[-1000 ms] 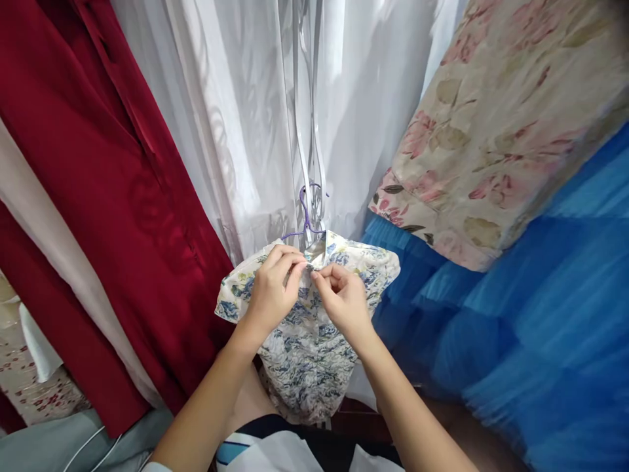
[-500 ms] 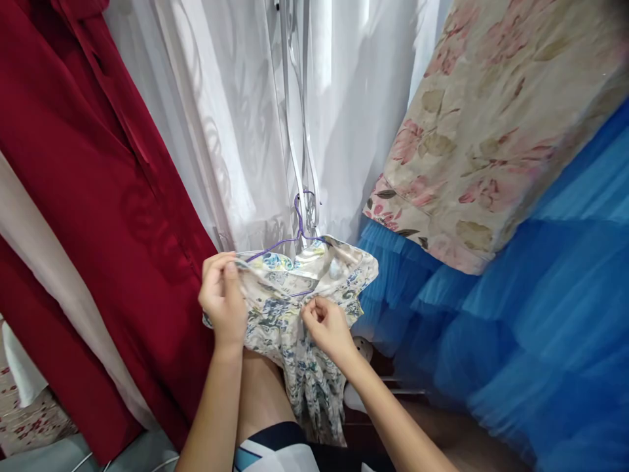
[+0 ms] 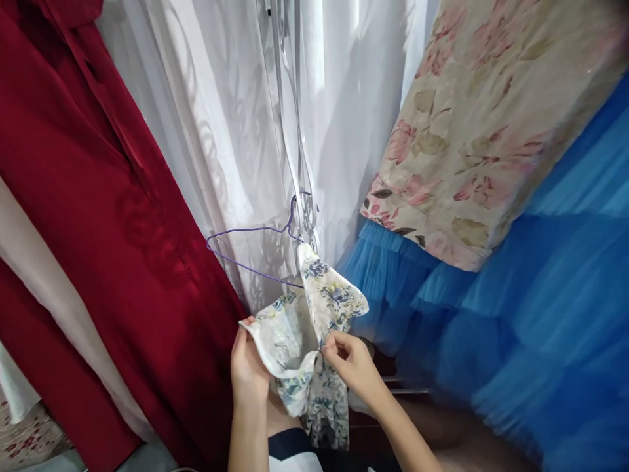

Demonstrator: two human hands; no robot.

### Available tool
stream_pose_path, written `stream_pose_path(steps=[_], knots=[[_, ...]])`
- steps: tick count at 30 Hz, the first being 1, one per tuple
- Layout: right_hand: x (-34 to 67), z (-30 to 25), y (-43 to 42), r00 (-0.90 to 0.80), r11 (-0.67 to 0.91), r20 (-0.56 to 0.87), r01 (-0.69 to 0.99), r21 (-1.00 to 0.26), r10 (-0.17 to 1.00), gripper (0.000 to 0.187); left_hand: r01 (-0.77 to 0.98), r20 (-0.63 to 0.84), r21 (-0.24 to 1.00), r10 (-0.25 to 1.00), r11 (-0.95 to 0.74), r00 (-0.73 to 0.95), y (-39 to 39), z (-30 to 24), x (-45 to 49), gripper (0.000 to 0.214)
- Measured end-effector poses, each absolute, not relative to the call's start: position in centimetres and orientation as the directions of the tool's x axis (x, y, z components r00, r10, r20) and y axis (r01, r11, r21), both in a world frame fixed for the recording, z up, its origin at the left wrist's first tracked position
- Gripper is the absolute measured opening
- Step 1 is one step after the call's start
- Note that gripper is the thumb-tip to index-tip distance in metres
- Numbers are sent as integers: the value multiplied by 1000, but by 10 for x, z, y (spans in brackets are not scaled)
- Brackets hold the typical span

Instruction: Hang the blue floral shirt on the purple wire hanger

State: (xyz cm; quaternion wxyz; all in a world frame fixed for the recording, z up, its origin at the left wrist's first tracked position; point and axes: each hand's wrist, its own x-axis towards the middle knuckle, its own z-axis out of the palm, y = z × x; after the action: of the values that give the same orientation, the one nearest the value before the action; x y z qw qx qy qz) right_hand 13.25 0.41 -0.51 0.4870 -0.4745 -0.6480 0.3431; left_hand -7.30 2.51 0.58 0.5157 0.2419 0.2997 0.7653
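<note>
A white garment with a blue and yellow floral print point(image 3: 337, 295) hangs by its right shoulder from a purple wire hanger point(image 3: 246, 229). The hanger's left arm is bare, and its hook is on a white strap. My left hand point(image 3: 249, 367) grips the garment's neckline edge at the left, below the hanger, holding the opening wide. Fingers and thumb of my right hand point(image 3: 351, 360) pinch the front of the garment near its middle. The lower part of the garment drops down in folds between my forearms.
A long red garment point(image 3: 98, 216) hangs at the left. White curtains point(image 3: 230, 131) are behind the hanger, with white straps point(image 3: 295, 131) hanging down. At the right are a beige floral garment point(image 3: 457, 144) and a blue tulle skirt point(image 3: 442, 341).
The garment's left shoulder has come off the hanger, leaving that arm bare. My left hand has moved down and right with the neckline; my right hand has shifted slightly down and right.
</note>
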Motion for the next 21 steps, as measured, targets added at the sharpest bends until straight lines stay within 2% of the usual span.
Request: stream_pose_path(steps=[1, 3, 6, 8, 10, 12, 15, 19, 21], knots=[[139, -8, -2, -94, 334, 320, 284, -899, 943, 15, -683, -3, 691, 944, -236, -329, 12, 14, -54, 18], [146, -9, -17, -188, 397, 360, 227, -889, 914, 26, -651, 66, 725, 965, -222, -256, -13, 34, -21, 25], [143, -2, -44, -314, 359, 348, -25, -933, 883, 48, -309, 340, 884, 936, -351, -90, -42, 58, 6, 23], [137, 2, -56, -336, 240, 270, -130, -962, 902, 48, -66, 451, 892, 891, -448, 49, -50, 66, 7, 21], [132, 2, -62, -348, 116, 166, -158, -981, 923, 40, 65, 486, 865, 864, -497, 130, -49, 66, 1, 20], [130, 0, -64, -350, 8, 62, -156, -988, 935, 28, 100, 442, 878, 872, -469, 208, -43, 58, -6, 21], [136, -4, -66, -289, -136, -69, -216, -967, 955, 15, 14, 288, 951, 898, -310, 333, -34, 36, -7, 25], [163, 2, -70, -146, -285, -247, -394, -873, 958, 18, -73, 197, 980, 871, -184, 451, -36, 1, 5, 46], [184, 15, -71, -129, -303, -275, -349, -887, 953, 21, -47, 163, 985, 806, -167, 568, -39, -13, 9, 55]])
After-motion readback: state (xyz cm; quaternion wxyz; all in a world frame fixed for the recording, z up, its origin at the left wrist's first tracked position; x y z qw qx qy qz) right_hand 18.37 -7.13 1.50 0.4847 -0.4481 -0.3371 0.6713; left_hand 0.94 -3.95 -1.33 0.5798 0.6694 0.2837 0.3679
